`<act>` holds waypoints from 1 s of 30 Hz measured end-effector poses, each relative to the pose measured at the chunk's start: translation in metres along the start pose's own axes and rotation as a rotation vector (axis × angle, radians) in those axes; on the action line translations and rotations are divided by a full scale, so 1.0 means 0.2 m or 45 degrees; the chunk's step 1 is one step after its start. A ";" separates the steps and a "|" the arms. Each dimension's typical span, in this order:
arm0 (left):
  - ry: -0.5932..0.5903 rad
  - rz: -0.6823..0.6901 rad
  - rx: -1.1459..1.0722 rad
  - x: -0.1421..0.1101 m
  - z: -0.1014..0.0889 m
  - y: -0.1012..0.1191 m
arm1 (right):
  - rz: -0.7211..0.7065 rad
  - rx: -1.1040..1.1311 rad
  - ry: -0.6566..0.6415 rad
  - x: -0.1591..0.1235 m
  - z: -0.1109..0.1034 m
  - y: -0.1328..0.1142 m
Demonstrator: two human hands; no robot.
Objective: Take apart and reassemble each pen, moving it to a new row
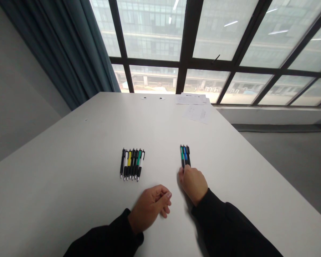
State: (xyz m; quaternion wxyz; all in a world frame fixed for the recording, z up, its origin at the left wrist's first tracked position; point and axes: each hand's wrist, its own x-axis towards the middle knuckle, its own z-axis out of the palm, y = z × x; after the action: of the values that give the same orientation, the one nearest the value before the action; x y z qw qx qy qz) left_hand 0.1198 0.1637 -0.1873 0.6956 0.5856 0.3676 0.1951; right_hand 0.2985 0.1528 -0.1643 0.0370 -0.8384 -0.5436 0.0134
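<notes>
So our left hand is hanging around the near middle of the white table, reaching in at a slant with the back of it mostly facing us. Its fingers are relaxed and loosely curled, with the thumb lying across toward the index finger. Nearest pens to it are the row just beyond and to its left.

Our right hand is reaching forward and angled a bit left, with its fingers closed in around the lower ends of three pens. Those are side by side, tops pointing away from us: green, blue, then black. The hand hides their lower ends, so we can't tell how firm the hold is.

The row of pens lies well apart from that trio, on the left side: a tight line of black, white, yellow and green ones, pretty much parallel, silver tips toward us. Up at the far right edge we've got some papers, with the window behind and a blue curtain off to the left.
</notes>
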 end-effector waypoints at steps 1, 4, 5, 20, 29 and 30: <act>0.000 0.002 0.001 0.00 0.00 0.00 | 0.002 0.003 -0.004 0.00 0.00 0.00; 0.005 0.006 0.007 0.00 0.00 0.00 | 0.010 0.012 -0.007 0.00 0.00 0.00; 0.007 0.005 0.010 0.00 0.00 0.01 | 0.013 0.014 -0.003 0.00 -0.01 0.00; 0.006 0.017 -0.082 0.00 0.01 0.02 | 0.035 0.017 -0.002 0.00 -0.02 0.00; 0.617 0.372 0.967 0.00 -0.17 0.06 | -0.177 0.023 0.077 -0.04 0.05 0.08; 0.706 0.363 1.132 0.00 -0.21 0.07 | -0.216 0.037 0.082 -0.04 0.06 0.09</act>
State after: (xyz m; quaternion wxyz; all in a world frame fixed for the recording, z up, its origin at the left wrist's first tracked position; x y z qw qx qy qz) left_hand 0.0916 0.1957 -0.1765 0.2243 0.7940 0.5014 0.2603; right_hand 0.3103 0.1390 -0.1774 0.0676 -0.7887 -0.6110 -0.0089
